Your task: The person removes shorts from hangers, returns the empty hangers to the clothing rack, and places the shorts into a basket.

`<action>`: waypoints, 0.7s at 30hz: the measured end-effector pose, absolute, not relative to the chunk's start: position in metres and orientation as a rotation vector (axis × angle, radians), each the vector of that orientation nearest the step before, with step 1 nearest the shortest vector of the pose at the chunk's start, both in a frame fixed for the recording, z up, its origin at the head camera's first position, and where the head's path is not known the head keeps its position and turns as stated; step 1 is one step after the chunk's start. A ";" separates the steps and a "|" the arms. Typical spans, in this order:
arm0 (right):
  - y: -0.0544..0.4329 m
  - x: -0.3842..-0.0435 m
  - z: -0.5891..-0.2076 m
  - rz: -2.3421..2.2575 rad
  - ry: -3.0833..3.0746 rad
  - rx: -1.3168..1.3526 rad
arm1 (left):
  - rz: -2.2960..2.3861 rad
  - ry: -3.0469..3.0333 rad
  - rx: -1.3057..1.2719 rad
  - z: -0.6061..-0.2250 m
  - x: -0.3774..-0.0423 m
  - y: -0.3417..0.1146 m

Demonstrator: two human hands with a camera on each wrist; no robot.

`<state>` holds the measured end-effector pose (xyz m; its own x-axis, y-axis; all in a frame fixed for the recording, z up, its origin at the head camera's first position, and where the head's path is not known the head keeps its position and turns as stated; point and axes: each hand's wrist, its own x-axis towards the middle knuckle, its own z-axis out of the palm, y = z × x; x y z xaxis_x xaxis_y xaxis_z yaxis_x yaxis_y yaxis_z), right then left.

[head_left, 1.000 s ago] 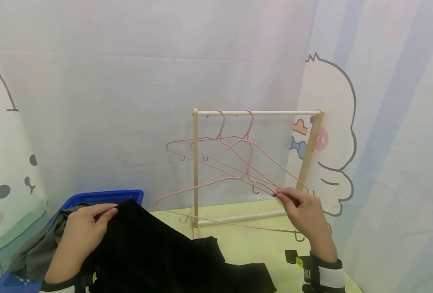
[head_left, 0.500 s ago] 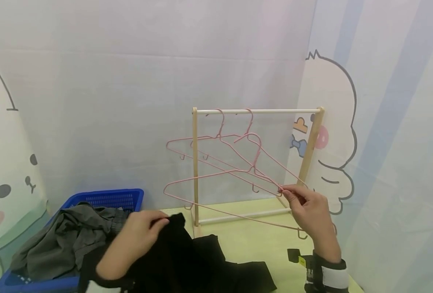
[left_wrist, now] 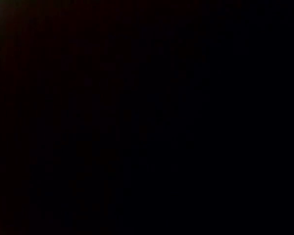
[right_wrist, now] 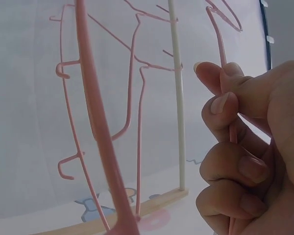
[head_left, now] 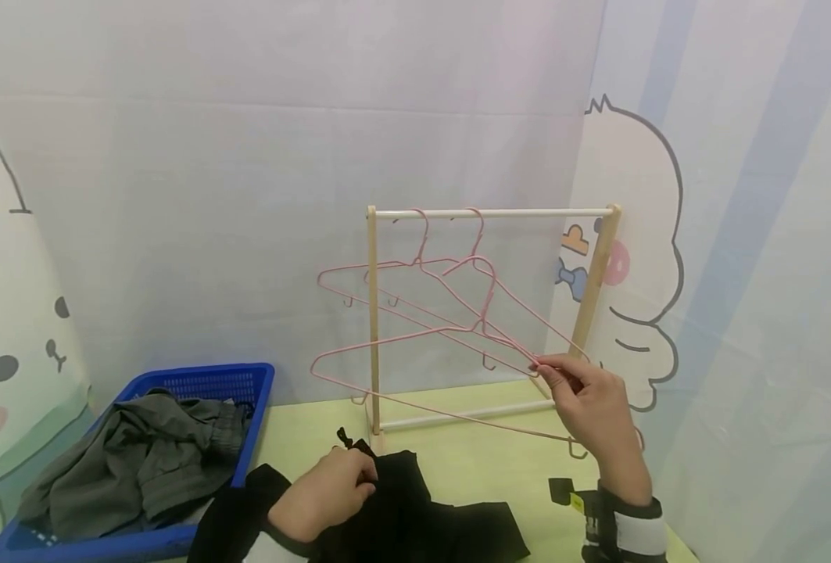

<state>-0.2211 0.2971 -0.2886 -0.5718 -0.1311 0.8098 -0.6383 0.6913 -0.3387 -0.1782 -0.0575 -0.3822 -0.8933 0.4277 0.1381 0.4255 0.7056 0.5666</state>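
Observation:
My right hand grips the shoulder of a pink clothes hanger, its hook pointing up, in front of the rack. In the right wrist view the fingers curl round the thin pink wire. Low on the table, my left hand holds black pants with curled fingers; its fingertips are partly hidden. A short black drawstring end sticks up just beyond the knuckles. The left wrist view is almost wholly dark.
Behind the held hanger stands a small rack with a white rail and wooden posts. Two more pink hangers hang on it. At left, a blue basket contains a grey-green garment. The tabletop is pale yellow.
My left hand has moved right and down with the black pants, uncovering more of the basket. The held hanger rose slightly and shifted right, staying in my right hand.

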 end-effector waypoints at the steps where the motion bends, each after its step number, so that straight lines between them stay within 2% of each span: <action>1: 0.297 -0.221 -0.288 0.799 -2.095 0.590 | 0.961 2.894 0.727 -0.383 -0.178 -0.058; 16: 0.301 -0.217 -0.283 0.778 -2.092 0.598 | 1.158 2.881 0.767 -0.364 -0.173 -0.049; 21: 0.310 -0.213 -0.283 0.731 -2.057 0.577 | 1.207 3.093 0.640 -0.355 -0.179 -0.048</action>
